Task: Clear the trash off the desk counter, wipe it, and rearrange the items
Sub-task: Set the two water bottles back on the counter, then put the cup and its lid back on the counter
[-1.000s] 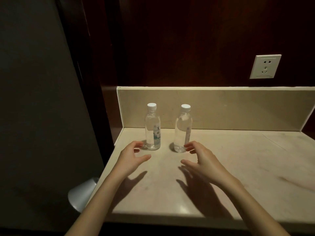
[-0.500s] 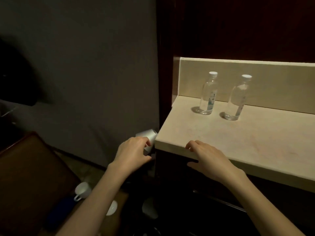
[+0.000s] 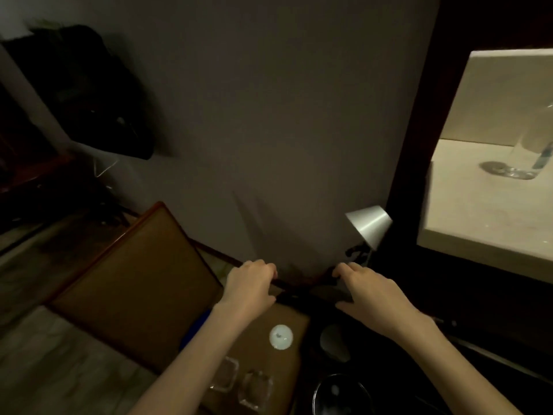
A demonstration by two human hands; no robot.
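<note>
Nearest the camera, two clear glasses [image 3: 241, 381] and a small white cup [image 3: 281, 337] are sitting on a brown tray [image 3: 140, 283] down on the floor, with a dark round vessel [image 3: 338, 393] beside them. Above these, the left hand [image 3: 250, 284] and the right hand [image 3: 371, 295] are both reaching low toward the tray's far edge, fingers curled and grasping nothing that can be made out, though the dim light is hiding their tips. A second ago both hands were hovering at two water bottles standing on the counter; now the view is swinging down and left, which suggests the person is turning to fetch the floor items for rearranging. Further off, a silver cone-shaped lamp shade [image 3: 369, 226] is jutting beside the dark cabinet frame. Farthest right, the desk counter [image 3: 466, 223] is lying bare and pale, with one water bottle [image 3: 529, 157] standing at the frame's edge. Its label is showing a blue-green streak, but no writing is readable.
</note>
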